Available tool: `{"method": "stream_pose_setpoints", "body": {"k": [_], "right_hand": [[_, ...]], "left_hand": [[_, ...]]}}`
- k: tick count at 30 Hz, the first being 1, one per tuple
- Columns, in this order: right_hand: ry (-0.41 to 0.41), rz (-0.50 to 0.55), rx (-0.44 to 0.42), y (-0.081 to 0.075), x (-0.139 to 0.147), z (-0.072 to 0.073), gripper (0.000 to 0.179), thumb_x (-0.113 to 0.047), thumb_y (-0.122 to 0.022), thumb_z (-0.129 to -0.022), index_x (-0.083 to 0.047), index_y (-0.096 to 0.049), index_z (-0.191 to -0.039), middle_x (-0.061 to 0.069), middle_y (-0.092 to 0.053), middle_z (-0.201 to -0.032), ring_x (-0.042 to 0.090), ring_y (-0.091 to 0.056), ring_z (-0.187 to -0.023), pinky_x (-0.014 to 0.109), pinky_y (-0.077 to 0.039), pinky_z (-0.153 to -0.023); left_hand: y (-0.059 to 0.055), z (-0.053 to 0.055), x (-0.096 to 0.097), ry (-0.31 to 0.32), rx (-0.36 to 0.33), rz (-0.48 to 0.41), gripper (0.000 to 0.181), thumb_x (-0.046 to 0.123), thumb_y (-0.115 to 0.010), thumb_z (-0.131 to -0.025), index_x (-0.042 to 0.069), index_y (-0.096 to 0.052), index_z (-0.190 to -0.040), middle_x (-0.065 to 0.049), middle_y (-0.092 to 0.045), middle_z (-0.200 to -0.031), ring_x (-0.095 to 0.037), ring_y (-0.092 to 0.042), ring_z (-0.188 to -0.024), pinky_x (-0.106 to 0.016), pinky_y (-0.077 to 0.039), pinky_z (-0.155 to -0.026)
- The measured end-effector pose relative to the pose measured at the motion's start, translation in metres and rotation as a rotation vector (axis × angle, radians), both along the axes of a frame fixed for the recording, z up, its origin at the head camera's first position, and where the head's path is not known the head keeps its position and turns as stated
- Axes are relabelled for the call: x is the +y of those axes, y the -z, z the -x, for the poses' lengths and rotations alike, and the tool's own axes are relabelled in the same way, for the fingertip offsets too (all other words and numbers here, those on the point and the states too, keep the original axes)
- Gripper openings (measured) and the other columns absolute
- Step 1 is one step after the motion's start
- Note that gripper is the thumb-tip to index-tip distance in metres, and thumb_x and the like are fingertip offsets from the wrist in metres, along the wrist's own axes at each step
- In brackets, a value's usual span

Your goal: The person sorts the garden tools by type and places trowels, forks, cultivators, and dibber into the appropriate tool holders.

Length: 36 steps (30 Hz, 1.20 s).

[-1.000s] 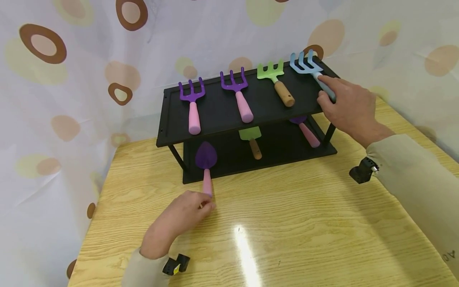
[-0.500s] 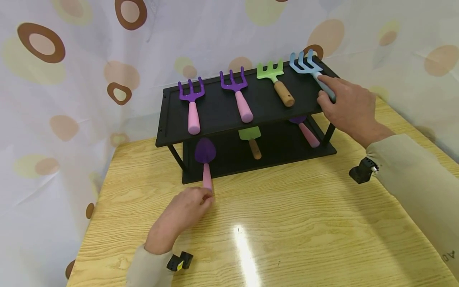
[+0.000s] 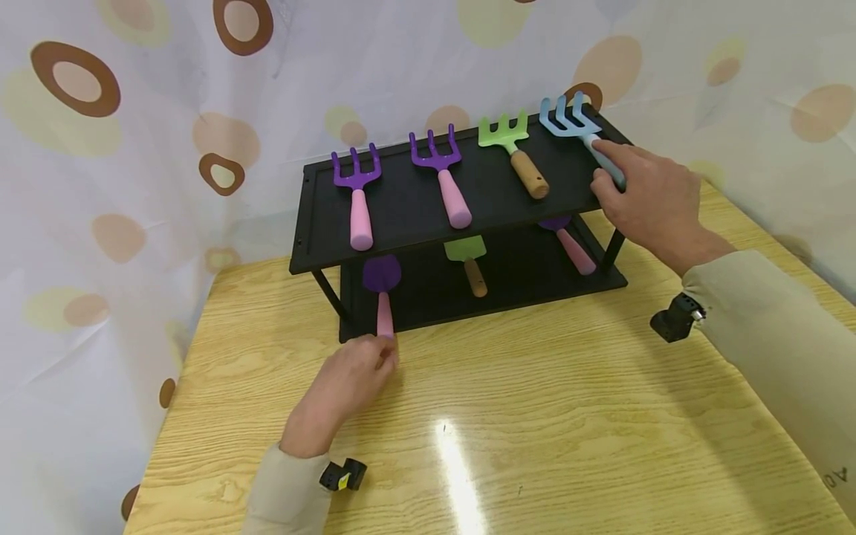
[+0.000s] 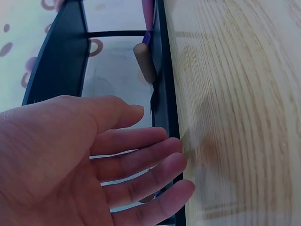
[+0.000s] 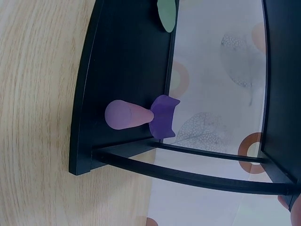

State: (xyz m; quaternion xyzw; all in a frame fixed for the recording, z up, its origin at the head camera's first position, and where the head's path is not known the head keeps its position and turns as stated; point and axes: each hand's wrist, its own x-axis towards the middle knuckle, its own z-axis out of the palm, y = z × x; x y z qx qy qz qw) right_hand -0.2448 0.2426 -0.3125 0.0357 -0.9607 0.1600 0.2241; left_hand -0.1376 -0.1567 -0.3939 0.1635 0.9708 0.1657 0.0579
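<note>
In the head view my left hand [image 3: 344,383] is at the near end of the pink handle of a purple trowel [image 3: 383,275], whose blade lies on the lower shelf of a black two-tier rack [image 3: 406,212]. The left wrist view shows that hand's fingers [image 4: 136,165] nearly straight, with the thumb apart; they hide most of the trowel. On the upper shelf, at the right end, my right hand [image 3: 652,197] holds the handle of a light blue hand rake [image 3: 571,126] between thumb and index finger. Its tines stand at the back edge.
Two purple hand forks [image 3: 358,178] with pink handles and a green hand rake [image 3: 530,174] lie on the upper shelf. Below are a green spade [image 3: 467,249] and a purple, pink-handled tool [image 5: 127,115]. The rack stands on a wooden table [image 3: 535,386] before a patterned curtain [image 3: 281,96].
My left hand has moved forward, and the purple trowel has slid farther back onto the lower shelf. The right hand and the blue hand rake have stayed in place.
</note>
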Motion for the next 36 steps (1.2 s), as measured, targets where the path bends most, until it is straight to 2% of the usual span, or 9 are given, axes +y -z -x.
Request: {"method": "stream_pose_setpoints", "body": {"k": [7, 14, 19, 26, 33, 36], "right_hand": [[-0.004, -0.009, 0.0, -0.001, 0.0, 0.001, 0.049, -0.034, -0.037, -0.101, -0.023, -0.048, -0.148, 0.016, -0.053, -0.145, 0.052, -0.061, -0.104, 0.043, -0.039, -0.047], [-0.01, -0.013, -0.013, 0.0, 0.0, 0.004, 0.05, -0.034, -0.037, -0.101, -0.024, -0.046, -0.149, 0.016, -0.052, -0.146, 0.052, -0.061, -0.105, 0.042, -0.038, -0.046], [-0.012, -0.02, -0.016, 0.0, 0.0, 0.005, 0.05, -0.034, -0.036, -0.101, -0.023, -0.046, -0.149, 0.017, -0.052, -0.146, 0.052, -0.061, -0.105, 0.043, -0.038, -0.046], [-0.022, -0.019, -0.024, 0.002, 0.004, 0.006, 0.05, -0.033, -0.036, -0.102, -0.023, -0.045, -0.15, 0.017, -0.051, -0.148, 0.051, -0.061, -0.1, 0.038, -0.034, -0.045], [-0.024, 0.019, -0.035, 0.004, 0.013, 0.008, 0.055, -0.034, -0.038, -0.1, -0.02, -0.036, -0.153, 0.023, -0.053, -0.141, 0.044, -0.056, -0.086, 0.046, -0.037, -0.054], [-0.029, 0.057, -0.063, 0.002, 0.017, 0.01, 0.059, -0.035, -0.04, -0.098, -0.013, -0.031, -0.152, 0.025, -0.051, -0.138, 0.042, -0.054, -0.088, 0.046, -0.036, -0.056]], "left_hand": [[0.003, 0.006, 0.002, -0.046, -0.023, 0.001, 0.022, 0.019, -0.056, -0.1, 0.008, -0.068, -0.115, -0.003, -0.061, -0.089, -0.014, -0.052, -0.071, -0.024, -0.045, -0.059], [0.005, 0.015, 0.005, -0.084, -0.054, 0.017, 0.029, 0.022, -0.057, -0.1, 0.006, -0.062, -0.123, -0.009, -0.065, -0.109, -0.019, -0.057, -0.085, -0.036, -0.058, -0.084], [0.008, 0.019, 0.005, -0.101, -0.06, 0.018, 0.036, 0.023, -0.058, -0.1, 0.005, -0.059, -0.13, -0.013, -0.063, -0.121, -0.022, -0.062, -0.097, -0.044, -0.055, -0.096], [0.014, 0.019, 0.007, -0.107, -0.071, -0.008, 0.042, 0.022, -0.058, -0.099, 0.003, -0.053, -0.137, -0.017, -0.057, -0.13, -0.027, -0.061, -0.108, -0.048, -0.053, -0.1], [0.016, 0.013, 0.01, -0.134, -0.167, -0.073, 0.057, 0.027, -0.057, -0.101, 0.004, -0.039, -0.149, -0.019, -0.042, -0.148, -0.031, -0.051, -0.131, -0.049, -0.044, -0.111], [0.016, 0.008, 0.008, -0.122, -0.172, -0.067, 0.056, 0.026, -0.057, -0.101, 0.003, -0.039, -0.149, -0.019, -0.041, -0.148, -0.03, -0.051, -0.131, -0.048, -0.044, -0.111]]}}
